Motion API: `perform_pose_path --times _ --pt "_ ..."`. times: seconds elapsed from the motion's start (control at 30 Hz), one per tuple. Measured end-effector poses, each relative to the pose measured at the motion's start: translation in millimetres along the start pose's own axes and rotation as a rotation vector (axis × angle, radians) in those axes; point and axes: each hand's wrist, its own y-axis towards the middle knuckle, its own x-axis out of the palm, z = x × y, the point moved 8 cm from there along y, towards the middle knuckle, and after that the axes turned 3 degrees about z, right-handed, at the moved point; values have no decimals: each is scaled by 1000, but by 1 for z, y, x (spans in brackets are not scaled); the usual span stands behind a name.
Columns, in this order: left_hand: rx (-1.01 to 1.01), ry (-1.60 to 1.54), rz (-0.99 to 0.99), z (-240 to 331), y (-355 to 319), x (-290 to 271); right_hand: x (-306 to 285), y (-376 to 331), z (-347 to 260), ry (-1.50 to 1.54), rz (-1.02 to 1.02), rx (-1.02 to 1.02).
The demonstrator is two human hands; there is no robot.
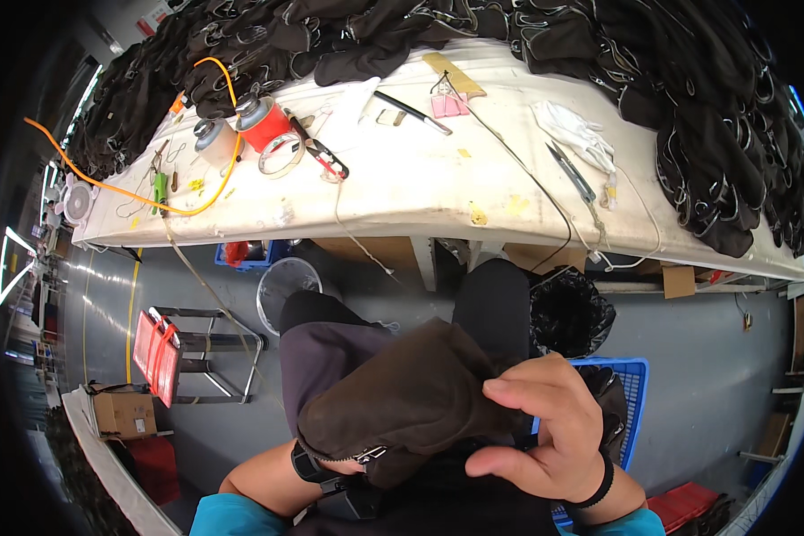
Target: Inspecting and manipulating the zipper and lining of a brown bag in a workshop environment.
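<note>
Workshop floor (679, 344): grey and smooth, stretching out around my knees and under the table.
Dark zipped cloth piece (402, 389): over my lap, bulging, its metal zip at the near left corner.
Left hand (343, 466): at that zipped corner, mostly inside or under the cloth; my fingers are hidden, so I cannot tell whether they grip.
Right hand (545, 433): open, thumb and forefinger spread at the piece's right end; I cannot tell whether the fingertip touches.
Step in hand: I judge it to be working the cloth from within, my left hand propping it.
Next move: seems to call for my right finger and thumb pinching the cloth's right end while my left stays steady.
Blue crate (636, 393): beside my right hand, dark cloth inside.
Table (402, 196): white-covered, beyond my knees, carrying a red can (261, 128) and white glove (567, 134).
Dark heap (719, 116): along the table's far side.
</note>
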Motion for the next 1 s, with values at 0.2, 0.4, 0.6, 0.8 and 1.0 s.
perform_pose_path --times 0.2,0.4,0.6,0.8,1.0 --pt "263 267 -78 18 -2 4 4 10 -8 47 27 -40" --pt "282 362 -62 24 -3 6 2 2 -6 -3 99 -92" --pt "296 461 -36 33 12 12 5 6 -2 260 67 -19" --pt "292 602 60 44 41 28 -23 14 47 163 -26 253" --pt "297 688 80 50 2 7 -14 -4 50 -383 -214 207"
